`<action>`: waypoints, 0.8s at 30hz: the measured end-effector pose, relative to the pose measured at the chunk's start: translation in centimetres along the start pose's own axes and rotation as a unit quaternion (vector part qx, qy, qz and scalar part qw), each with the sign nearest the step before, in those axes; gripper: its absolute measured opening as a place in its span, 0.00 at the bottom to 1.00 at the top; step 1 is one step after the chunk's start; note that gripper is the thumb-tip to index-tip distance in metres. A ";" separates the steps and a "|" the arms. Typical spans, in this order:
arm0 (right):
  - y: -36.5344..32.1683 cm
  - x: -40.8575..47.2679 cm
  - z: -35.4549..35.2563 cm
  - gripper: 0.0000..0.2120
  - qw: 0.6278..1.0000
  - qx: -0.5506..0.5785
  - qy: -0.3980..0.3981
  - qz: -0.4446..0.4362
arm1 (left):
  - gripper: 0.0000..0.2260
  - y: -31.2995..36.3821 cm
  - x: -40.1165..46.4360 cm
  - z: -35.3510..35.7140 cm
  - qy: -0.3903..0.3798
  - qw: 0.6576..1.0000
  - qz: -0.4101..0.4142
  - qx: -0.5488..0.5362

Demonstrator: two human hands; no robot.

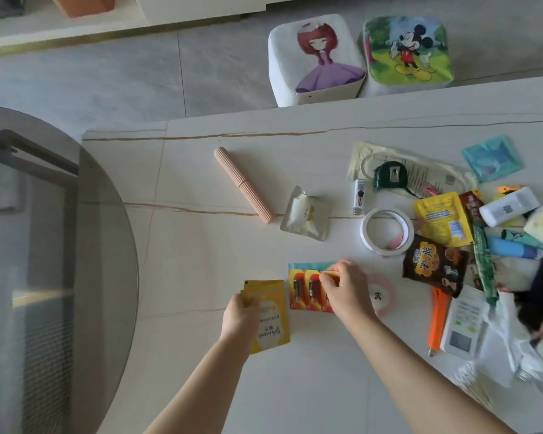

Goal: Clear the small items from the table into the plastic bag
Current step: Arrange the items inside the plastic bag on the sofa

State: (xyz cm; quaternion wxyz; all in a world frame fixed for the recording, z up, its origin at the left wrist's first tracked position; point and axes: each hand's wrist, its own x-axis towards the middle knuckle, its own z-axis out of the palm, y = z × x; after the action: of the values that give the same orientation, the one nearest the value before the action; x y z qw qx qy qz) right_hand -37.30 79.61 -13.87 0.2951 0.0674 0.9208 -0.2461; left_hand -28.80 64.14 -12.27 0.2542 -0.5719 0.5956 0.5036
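While our left hand [241,311] grips yellow sachets [271,317] low on the counter [201,245], our right hand [347,288] pinches the top edge of an orange battery pack [306,292] just beside them. At the right edge, a crumpled plastic bag [511,336] lies among the piled packets; we cannot tell what it contains.

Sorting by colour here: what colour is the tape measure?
Dark green, seen in the head view: the tape measure lies on the table.
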 end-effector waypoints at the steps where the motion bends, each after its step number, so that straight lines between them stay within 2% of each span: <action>1: 0.1 0.0 0.3 0.10 0.999 -0.025 -0.007 -0.022 | 0.07 -0.1 0.1 0.1 0.000 1.000 0.001 0.004; 6: -0.1 0.0 -0.4 0.11 0.985 -0.154 0.018 -0.077 | 0.06 -0.3 0.3 0.7 0.007 1.000 0.006 0.002; 9: -0.7 0.0 -1.1 0.11 0.981 -0.165 0.010 -0.103 | 0.07 -0.2 -0.1 0.9 0.011 1.000 0.008 -0.004; 12: -0.8 -0.5 -1.1 0.16 0.982 -0.153 -0.042 -0.102 | 0.07 -0.3 -0.7 0.9 0.023 1.000 0.014 -0.001; 15: -0.8 -1.8 -1.8 0.11 0.994 -0.051 -0.088 -0.033 | 0.06 -0.3 -2.1 0.8 0.028 0.999 0.020 -0.016; 18: 0.0 -3.8 -3.3 0.09 0.989 0.103 -0.090 0.050 | 0.04 0.2 -4.6 0.5 0.026 0.998 0.032 -0.041; 21: 1.5 -6.2 -5.8 0.09 0.941 0.295 -0.084 0.145 | 0.04 1.4 -8.2 0.2 0.019 0.996 0.048 -0.073; 24: 2.4 -9.2 -9.7 0.15 0.887 0.427 -0.076 0.160 | 0.03 3.0 -12.5 0.2 0.011 0.994 0.072 -0.083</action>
State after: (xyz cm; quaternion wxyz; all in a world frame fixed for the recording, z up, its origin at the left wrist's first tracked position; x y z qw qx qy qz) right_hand -34.03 86.67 -2.72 0.3426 0.3147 0.6783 -0.5688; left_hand -28.97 69.16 -0.38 0.1625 -0.5522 0.5937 0.5624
